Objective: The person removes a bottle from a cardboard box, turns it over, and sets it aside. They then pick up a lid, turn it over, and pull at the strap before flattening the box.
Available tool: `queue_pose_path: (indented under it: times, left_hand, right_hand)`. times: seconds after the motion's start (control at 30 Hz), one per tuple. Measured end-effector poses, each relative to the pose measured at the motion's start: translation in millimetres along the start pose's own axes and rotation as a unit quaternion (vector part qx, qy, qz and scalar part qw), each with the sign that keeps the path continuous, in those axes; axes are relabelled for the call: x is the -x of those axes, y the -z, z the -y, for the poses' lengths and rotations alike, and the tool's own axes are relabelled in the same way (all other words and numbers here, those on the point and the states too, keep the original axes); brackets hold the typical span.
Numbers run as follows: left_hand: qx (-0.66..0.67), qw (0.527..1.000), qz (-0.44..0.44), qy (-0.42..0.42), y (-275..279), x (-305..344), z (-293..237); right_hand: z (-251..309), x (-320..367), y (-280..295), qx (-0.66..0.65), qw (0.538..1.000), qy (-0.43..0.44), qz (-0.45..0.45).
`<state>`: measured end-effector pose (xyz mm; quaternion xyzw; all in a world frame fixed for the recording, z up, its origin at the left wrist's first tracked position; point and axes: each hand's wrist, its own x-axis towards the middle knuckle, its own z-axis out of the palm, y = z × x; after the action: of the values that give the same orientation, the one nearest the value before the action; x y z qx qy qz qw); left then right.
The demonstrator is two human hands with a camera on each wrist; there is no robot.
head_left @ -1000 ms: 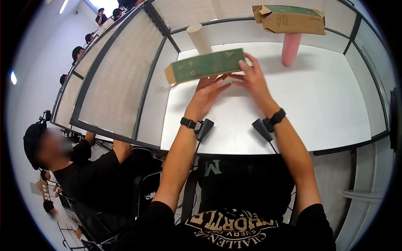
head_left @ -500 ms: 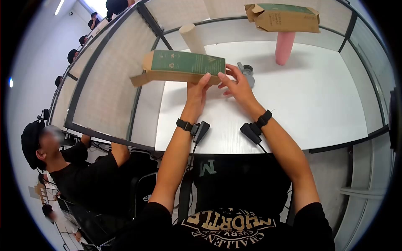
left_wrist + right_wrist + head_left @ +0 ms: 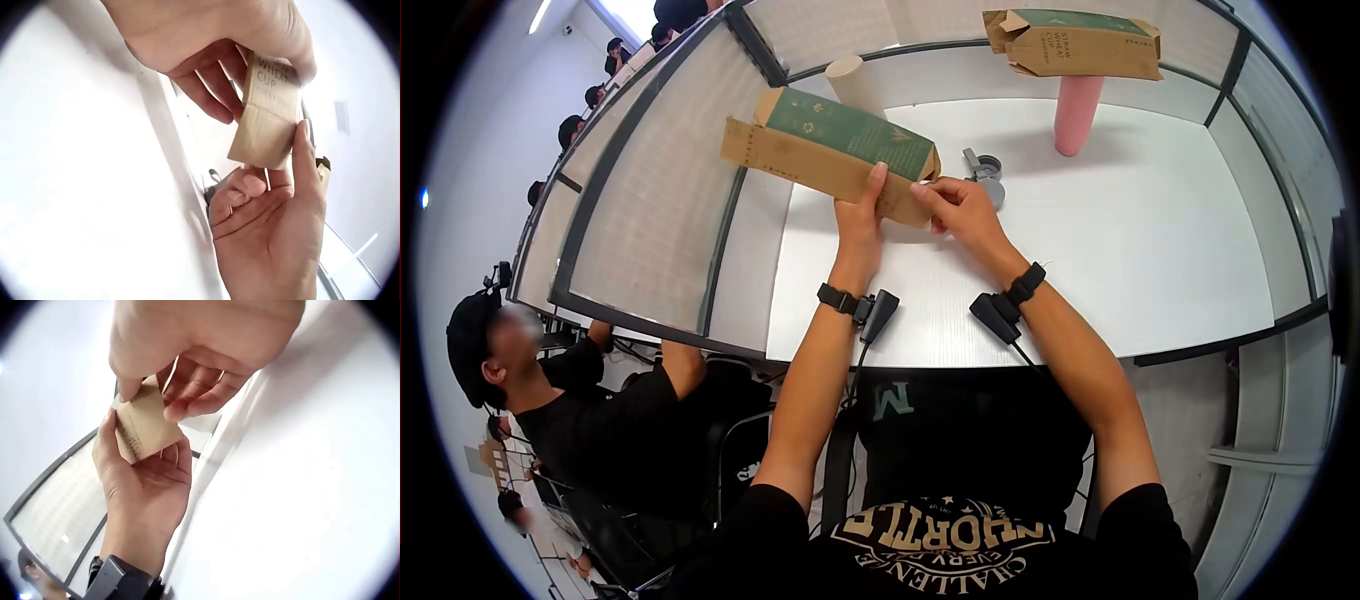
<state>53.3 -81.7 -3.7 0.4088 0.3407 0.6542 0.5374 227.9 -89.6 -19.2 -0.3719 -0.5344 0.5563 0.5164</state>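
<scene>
A long cardboard box (image 3: 820,165), green on top and brown on its side, is held tilted above the white table. My left hand (image 3: 860,228) grips it from beneath near its right end, thumb on the brown side. At that end my right hand (image 3: 972,215) pinches a brown end flap (image 3: 262,134) between thumb and fingers. The flap hangs folded out in the left wrist view, below the printed words "WHEAT CUP". At the box's far left end, another flap (image 3: 738,140) stands open. Just beyond my right hand, a grey lid-like part (image 3: 986,170) lies on the table.
A pink tumbler (image 3: 1078,118) stands at the back right, its upper end meeting a second cardboard box (image 3: 1090,48). At the back left stands a beige tumbler (image 3: 852,85). Framed panels (image 3: 655,190) edge the table, and a seated person (image 3: 600,400) is beyond the left one.
The box has turned so its brown side faces me and its right end dips. My right hand has moved from the box's green face to the end flap. The grey part has come into view.
</scene>
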Motion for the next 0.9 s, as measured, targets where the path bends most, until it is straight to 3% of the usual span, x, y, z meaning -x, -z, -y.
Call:
queue_pose_path:
  times: [0.07, 0.37, 0.47, 0.67, 0.9]
  left_hand:
    - [0.000, 1.000, -0.007, -0.007, -2, 0, -2]
    - [-0.035, 0.999, -0.014, -0.029, -7, 3, -5]
    - [-0.032, 0.999, 0.002, -0.018, -4, 4, -4]
    - [-0.032, 0.999, 0.020, -0.015, 2, 2, 1]
    - [0.024, 0.999, 0.048, -0.005, 1, 3, 0]
  right_hand:
    - [0, 0, 1, -0.017, 0.999, 0.020, 0.023]
    - [8, 4, -2, -0.066, 0.997, 0.028, -0.031]
    - [13, 7, -3, -0.074, 0.996, 0.046, -0.003]
    - [-16, -12, 15, -0.083, 0.994, -0.008, 0.070]
    - [5, -3, 8, -0.091, 0.996, 0.007, -0.002]
